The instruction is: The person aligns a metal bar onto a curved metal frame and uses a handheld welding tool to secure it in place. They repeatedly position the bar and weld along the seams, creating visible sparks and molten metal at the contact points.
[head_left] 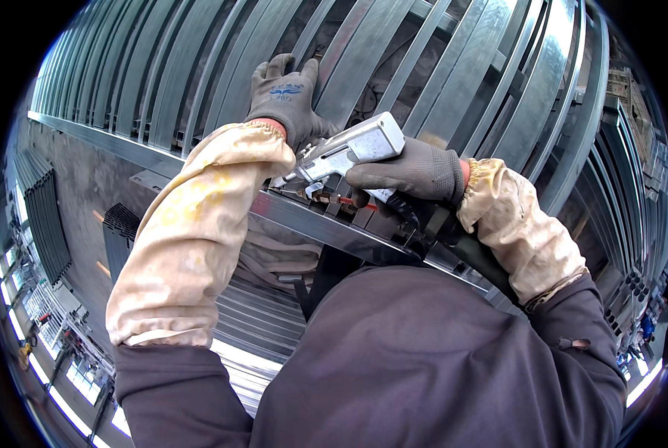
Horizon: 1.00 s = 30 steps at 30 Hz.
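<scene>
The right hand (412, 173) is closed around a silver tool (352, 151), its nose at the rail (326, 228). The left hand (287, 97) lies flat and open on the slats (177, 75).

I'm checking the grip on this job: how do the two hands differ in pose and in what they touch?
The left hand lies open, fingers spread flat on the metal slats; the right hand is closed around a silver handheld tool. The left hand reaches farther from the body; the right hand sits nearer, over the steel rail. Both wear grey gloves and cream sleeve covers.
</scene>
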Tool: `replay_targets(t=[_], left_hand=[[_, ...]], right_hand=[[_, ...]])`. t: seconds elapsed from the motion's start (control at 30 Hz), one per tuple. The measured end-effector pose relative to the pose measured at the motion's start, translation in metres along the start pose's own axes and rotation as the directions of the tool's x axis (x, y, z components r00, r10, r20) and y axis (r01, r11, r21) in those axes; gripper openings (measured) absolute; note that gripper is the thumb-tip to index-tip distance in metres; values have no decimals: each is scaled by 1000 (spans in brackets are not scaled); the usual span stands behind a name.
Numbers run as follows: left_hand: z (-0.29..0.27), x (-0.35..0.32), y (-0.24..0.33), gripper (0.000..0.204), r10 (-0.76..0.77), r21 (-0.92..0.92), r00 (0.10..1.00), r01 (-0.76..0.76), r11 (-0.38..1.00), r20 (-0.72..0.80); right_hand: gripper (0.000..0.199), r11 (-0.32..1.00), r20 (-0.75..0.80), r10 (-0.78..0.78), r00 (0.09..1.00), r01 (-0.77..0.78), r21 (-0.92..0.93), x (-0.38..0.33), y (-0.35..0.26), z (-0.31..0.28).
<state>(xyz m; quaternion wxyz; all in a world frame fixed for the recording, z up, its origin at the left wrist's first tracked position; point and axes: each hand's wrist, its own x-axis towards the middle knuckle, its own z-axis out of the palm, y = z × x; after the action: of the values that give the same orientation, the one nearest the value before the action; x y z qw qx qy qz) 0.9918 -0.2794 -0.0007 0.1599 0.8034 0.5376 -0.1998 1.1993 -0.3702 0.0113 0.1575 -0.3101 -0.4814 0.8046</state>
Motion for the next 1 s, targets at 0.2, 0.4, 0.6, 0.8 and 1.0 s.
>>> replay_targets(t=[0.2, 0.4, 0.6, 0.8, 1.0], left_hand=[[2, 6, 0, 127, -38, -5, 999, 38, 999, 5], [-3, 4, 2, 127, -61, -8, 997, 61, 998, 42], [-2, 4, 2, 127, -51, -18, 998, 51, 999, 41], [-4, 5, 3, 128, -69, -9, 996, 69, 998, 61], [1, 6, 0, 129, -48, -19, 998, 49, 999, 31]], right_hand=[[24, 999, 2, -29, 1000, 29, -26, 3, 11, -1], [39, 987, 37, 158, 987, -158, -7, 2, 2, -4], [34, 998, -21, -6, 1000, 8, 64, 1, -3, 9], [44, 991, -13, 125, 992, -125, 48, -1, -10, 12], [42, 982, -10, 177, 984, -177, -59, 0, -10, 14]])
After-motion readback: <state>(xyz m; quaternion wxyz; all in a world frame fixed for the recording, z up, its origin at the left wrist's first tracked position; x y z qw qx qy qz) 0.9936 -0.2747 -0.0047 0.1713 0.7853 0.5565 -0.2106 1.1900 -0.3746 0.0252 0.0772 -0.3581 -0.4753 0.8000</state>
